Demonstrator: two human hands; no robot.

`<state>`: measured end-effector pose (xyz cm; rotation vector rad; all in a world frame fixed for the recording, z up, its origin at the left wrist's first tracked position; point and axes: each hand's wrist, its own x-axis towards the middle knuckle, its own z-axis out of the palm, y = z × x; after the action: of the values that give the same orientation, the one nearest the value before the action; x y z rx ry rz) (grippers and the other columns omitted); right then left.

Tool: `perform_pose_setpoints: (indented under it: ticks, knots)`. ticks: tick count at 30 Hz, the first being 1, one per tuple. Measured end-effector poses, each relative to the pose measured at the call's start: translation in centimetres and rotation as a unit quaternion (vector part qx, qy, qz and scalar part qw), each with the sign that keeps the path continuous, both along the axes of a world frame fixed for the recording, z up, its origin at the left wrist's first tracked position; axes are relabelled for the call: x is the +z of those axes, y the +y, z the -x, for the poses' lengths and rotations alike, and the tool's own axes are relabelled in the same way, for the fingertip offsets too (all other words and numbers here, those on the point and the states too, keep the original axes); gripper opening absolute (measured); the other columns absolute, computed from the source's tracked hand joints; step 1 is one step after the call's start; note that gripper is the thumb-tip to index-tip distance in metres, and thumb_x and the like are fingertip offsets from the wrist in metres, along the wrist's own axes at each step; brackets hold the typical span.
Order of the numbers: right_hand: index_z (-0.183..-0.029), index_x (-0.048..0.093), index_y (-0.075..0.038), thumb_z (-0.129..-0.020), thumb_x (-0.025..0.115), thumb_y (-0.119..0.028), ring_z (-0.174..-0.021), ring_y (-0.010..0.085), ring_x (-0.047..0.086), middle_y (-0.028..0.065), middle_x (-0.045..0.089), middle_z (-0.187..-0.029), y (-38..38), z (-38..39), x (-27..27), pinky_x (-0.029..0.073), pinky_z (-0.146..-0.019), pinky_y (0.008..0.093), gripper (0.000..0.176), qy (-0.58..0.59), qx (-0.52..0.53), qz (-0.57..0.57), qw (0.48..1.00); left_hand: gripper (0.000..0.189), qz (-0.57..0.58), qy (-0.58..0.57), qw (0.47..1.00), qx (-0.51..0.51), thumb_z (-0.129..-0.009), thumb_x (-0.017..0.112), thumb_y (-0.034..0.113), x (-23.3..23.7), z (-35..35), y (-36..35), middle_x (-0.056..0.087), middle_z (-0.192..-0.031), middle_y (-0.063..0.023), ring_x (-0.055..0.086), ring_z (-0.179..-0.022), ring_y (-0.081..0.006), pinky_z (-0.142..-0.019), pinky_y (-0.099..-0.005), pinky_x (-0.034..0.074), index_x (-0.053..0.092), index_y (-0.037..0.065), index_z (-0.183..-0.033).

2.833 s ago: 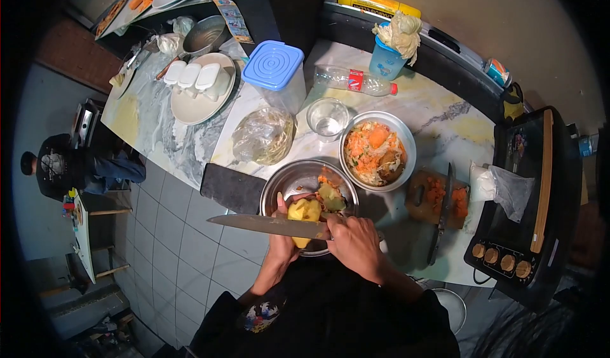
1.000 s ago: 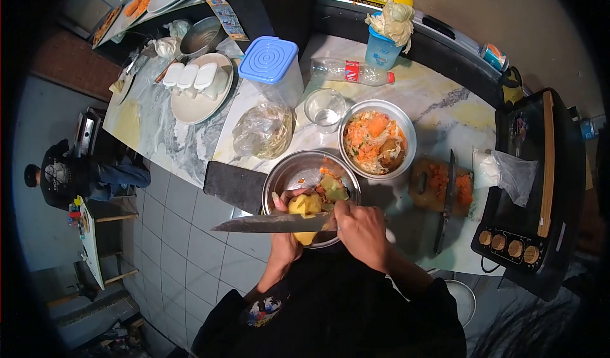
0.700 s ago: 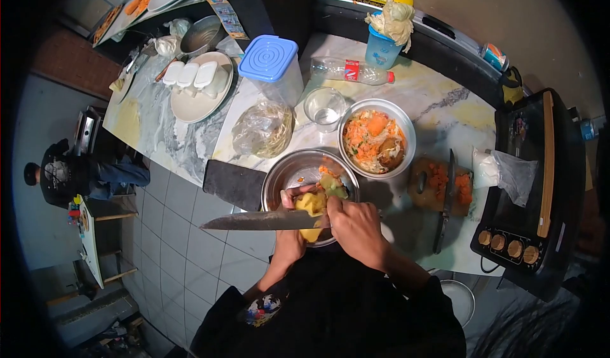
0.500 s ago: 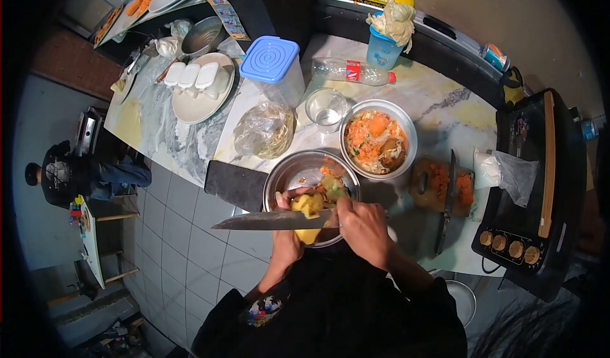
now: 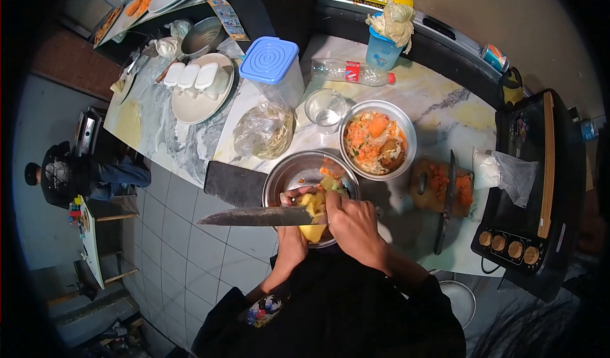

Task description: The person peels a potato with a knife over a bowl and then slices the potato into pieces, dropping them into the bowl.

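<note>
My right hand [image 5: 357, 228] is closed round the handle of a large kitchen knife [image 5: 257, 216], whose wide blade points left. My left hand [image 5: 293, 246] grips a peeled yellow potato [image 5: 312, 233], with the blade lying across it. Both hands are over the near side of a steel bowl [image 5: 275, 181], which holds peelings and orange scraps, partly hidden by my fingers. Beyond it on the right is a metal pot [image 5: 412, 126] filled with shredded orange and pale vegetables [image 5: 365, 135].
On the right lie a cutting board [image 5: 424, 199] with orange pieces and a second knife [image 5: 448, 199], beside a black oven [image 5: 527, 193]. A glass [image 5: 326, 109], a plastic bottle [image 5: 352, 72], a blue-lidded container [image 5: 273, 66] and a bagged food [image 5: 267, 129] stand behind. A person [image 5: 70, 175] is at far left.
The knife has slid left across the potato, and my right hand has come closer to my left. The potato has shifted slightly right. The rest of the counter looks the same.
</note>
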<state>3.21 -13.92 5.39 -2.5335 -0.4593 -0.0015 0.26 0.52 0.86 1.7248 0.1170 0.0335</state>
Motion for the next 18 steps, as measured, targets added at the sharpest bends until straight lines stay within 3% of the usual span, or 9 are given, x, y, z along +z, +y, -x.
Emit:
perform_pose_setpoints:
  ticks: [1,5,7,11,13,14,15,17,18]
  knots:
    - [-0.084,0.051,-0.001,-0.074,0.059,0.001,-0.063,0.0364,0.064,0.0159,0.063,-0.069,-0.1,-0.1,0.0,0.050,-0.057,0.0454,0.014,-0.006,0.008,-0.012,1.000,0.045,0.133,0.059,0.989,0.021,-0.104,0.031,0.037,0.2,-0.1,-0.1,0.055,-0.119,-0.0121,0.057,-0.108,-0.0194,-0.093,-0.0316,0.046,0.047,0.001,-0.125]
    - [-0.083,0.051,-0.001,-0.073,0.059,0.002,-0.064,0.0373,0.064,0.0170,0.062,-0.068,-1.2,0.0,-0.4,0.051,-0.057,0.0454,0.013,0.038,-0.008,-0.038,0.998,0.043,0.107,0.043,0.993,0.026,-0.103,0.035,0.036,0.6,-0.3,1.3,0.053,-0.122,-0.0124,0.053,-0.114,-0.0195,-0.096,-0.0333,0.044,0.047,0.000,-0.123]
    - [-0.082,0.051,-0.001,-0.072,0.059,0.003,-0.064,0.0380,0.064,0.0181,0.062,-0.068,-1.3,0.0,-0.1,0.051,-0.058,0.0456,0.013,0.029,-0.002,-0.044,0.999,0.042,0.198,0.045,0.978,0.038,-0.102,0.038,0.035,0.9,-0.5,1.0,0.052,-0.124,-0.0123,0.051,-0.116,-0.0196,-0.097,-0.0339,0.043,0.047,-0.001,-0.123]
    - [-0.082,0.051,0.000,-0.071,0.060,0.003,-0.064,0.0387,0.063,0.0183,0.062,-0.068,-0.2,-0.1,0.3,0.051,-0.057,0.0454,0.015,0.025,-0.012,-0.017,0.999,0.041,0.215,0.073,0.973,0.049,-0.102,0.039,0.032,1.9,-0.4,-0.7,0.053,-0.123,-0.0125,0.052,-0.113,-0.0200,-0.096,-0.0332,0.043,0.047,-0.002,-0.123]
    - [-0.098,0.054,0.005,-0.078,0.058,-0.001,-0.067,0.0355,0.067,0.0211,0.064,-0.074,0.0,-0.2,0.2,0.053,-0.058,0.0427,0.021,0.032,0.021,0.005,0.999,0.042,0.107,0.008,0.994,0.008,-0.107,0.023,0.024,1.6,-0.4,-0.4,0.053,-0.120,-0.0135,0.051,-0.112,-0.0183,-0.099,-0.0314,0.039,0.050,-0.005,-0.121]
    - [-0.095,0.054,0.004,-0.078,0.057,-0.001,-0.066,0.0357,0.067,0.0206,0.065,-0.073,0.0,-0.1,0.5,0.053,-0.057,0.0427,0.018,0.033,0.018,0.000,0.999,0.043,-0.014,-0.019,1.000,-0.015,-0.107,0.026,0.027,2.6,-0.4,-0.5,0.055,-0.117,-0.0126,0.052,-0.111,-0.0182,-0.098,-0.0319,0.040,0.050,-0.005,-0.122]
    - [-0.095,0.054,0.004,-0.078,0.057,-0.001,-0.066,0.0357,0.067,0.0206,0.065,-0.073,-0.1,-0.1,0.3,0.053,-0.057,0.0427,0.018,0.031,0.019,0.000,0.999,0.043,-0.014,-0.021,1.000,-0.013,-0.107,0.026,0.027,2.2,-0.4,-0.3,0.055,-0.117,-0.0126,0.052,-0.111,-0.0182,-0.098,-0.0319,0.040,0.050,-0.005,-0.122]
    - [-0.090,0.053,0.002,-0.079,0.058,-0.002,-0.066,0.0357,0.067,0.0195,0.065,-0.072,-0.4,0.2,-0.4,0.053,-0.057,0.0430,0.013,0.019,-0.007,-0.005,1.000,0.043,0.143,0.028,0.989,0.031,-0.106,0.028,0.029,1.1,-0.2,0.1,0.054,-0.118,-0.0129,0.052,-0.110,-0.0181,-0.097,-0.0317,0.040,0.049,-0.005,-0.124]
    - [-0.090,0.053,0.002,-0.079,0.058,-0.002,-0.066,0.0357,0.067,0.0195,0.065,-0.072,-0.7,0.2,-0.5,0.053,-0.057,0.0430,0.013,0.019,-0.008,-0.005,1.000,0.043,0.143,0.029,0.989,0.030,-0.106,0.028,0.029,0.9,-0.1,0.4,0.054,-0.118,-0.0129,0.052,-0.110,-0.0181,-0.097,-0.0317,0.040,0.049,-0.005,-0.124]
